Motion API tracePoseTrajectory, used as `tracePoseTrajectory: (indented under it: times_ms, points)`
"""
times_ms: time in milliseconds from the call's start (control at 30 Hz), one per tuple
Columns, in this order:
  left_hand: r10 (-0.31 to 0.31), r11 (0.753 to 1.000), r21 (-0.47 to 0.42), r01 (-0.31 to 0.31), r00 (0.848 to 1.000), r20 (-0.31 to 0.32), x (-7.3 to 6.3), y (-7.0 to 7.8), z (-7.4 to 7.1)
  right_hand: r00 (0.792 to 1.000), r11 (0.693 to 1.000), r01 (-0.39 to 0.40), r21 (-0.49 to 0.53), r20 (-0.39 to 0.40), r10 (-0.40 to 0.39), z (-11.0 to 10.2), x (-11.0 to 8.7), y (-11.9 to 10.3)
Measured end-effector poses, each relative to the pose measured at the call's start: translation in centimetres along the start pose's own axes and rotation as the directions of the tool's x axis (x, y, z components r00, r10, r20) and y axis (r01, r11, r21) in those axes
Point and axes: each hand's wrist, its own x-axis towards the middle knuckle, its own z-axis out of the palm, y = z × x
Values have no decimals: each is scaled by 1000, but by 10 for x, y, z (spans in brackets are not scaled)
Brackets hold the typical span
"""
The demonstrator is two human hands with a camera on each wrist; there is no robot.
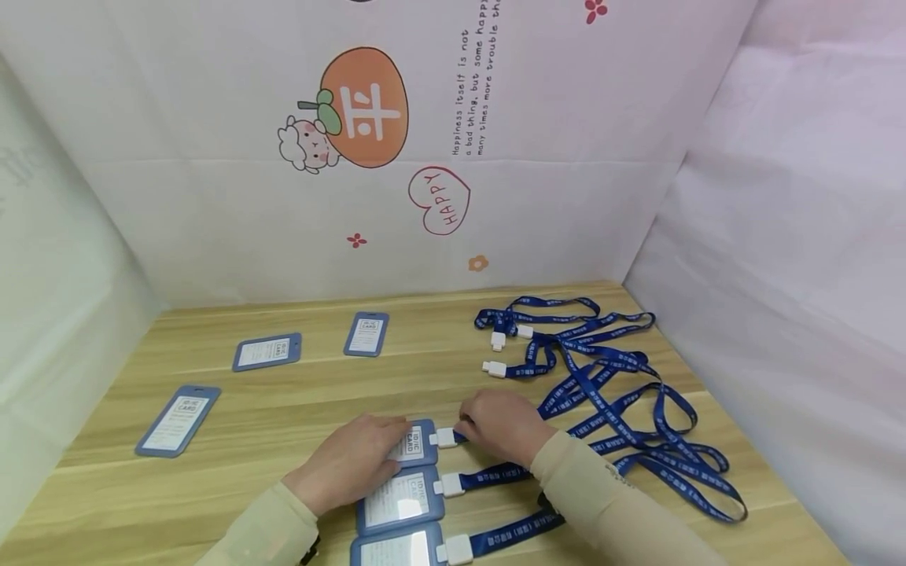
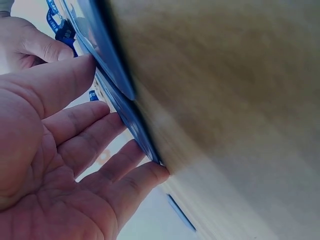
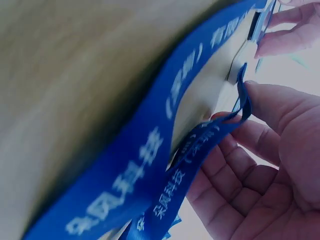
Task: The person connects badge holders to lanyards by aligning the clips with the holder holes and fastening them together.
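Observation:
Three blue badge holders lie in a column at the front, the top one (image 1: 427, 442) partly under my left hand (image 1: 347, 465). In the left wrist view that hand's fingers are fairly straight, their tips and thumb touching the holders' edges. A white clip (image 1: 446, 438) joins the top holder to a blue lanyard (image 3: 242, 97). My right hand (image 1: 504, 424) pinches this lanyard just beside the clip, between thumb and index finger. Below, the middle holder (image 1: 399, 501) and the bottom holder (image 1: 398, 548) also have white clips and blue lanyards, which run right beneath my right forearm.
Loose badge holders lie at the left (image 1: 177, 422), farther back (image 1: 267, 352) and at the back middle (image 1: 366, 334). Tangled blue lanyards (image 1: 609, 377) with white clips (image 1: 495, 369) spread over the right side. White printed cloth (image 1: 226, 220) walls the wooden table (image 1: 283, 417).

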Motion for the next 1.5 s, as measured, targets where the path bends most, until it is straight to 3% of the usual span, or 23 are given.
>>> tracePoseTrajectory:
  times_ms: [133, 267, 433, 600, 900, 1500]
  points:
    - [-1, 1000, 7, 1, 1000, -3, 0, 0, 1, 999, 1000, -26, 11, -23, 27, -3, 0, 9]
    - [1, 1000, 12, -1, 1000, -8, -1, 2, 1, 993, 998, -63, -7, -104, 62, -6, 3, 22]
    - [1, 1000, 21, -1, 1000, -15, -2, 5, -2, 973, 984, -133, -121, -203, 107, -11, 13, 42]
    - [-3, 999, 37, 3, 1000, -18, -3, 6, -2, 973, 965, -187, -185, -171, 156, -15, 25, 53]
    - [-14, 998, 54, 14, 1000, -8, -2, 7, -2, 975, 960, -216, -176, -87, 203, -15, 36, 55]
    - [-28, 998, 63, 28, 1000, 0, -1, 6, -1, 992, 973, -108, -203, -82, 93, -12, 41, 34]
